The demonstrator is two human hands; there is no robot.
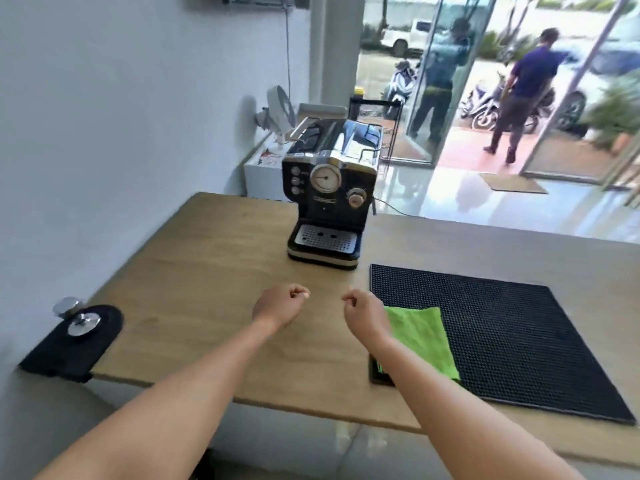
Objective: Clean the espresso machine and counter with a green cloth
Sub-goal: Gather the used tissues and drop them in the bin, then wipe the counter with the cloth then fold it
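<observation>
Wooden counter (207, 254) bears a black rubber mat (519, 341) and the espresso machine (327, 199), its front facing the person. Green cloth (420, 341) lies flat on the mat's left edge, long axis near-to-far. Left hand (280, 304) and right hand (363, 311) hover clenched, empty, just left of it.

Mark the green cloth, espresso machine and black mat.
green cloth (423, 336): head view, middle of its top face
espresso machine (325, 199): head view, front panel under the dial
black mat (519, 337): head view, bare middle of its surface
</observation>
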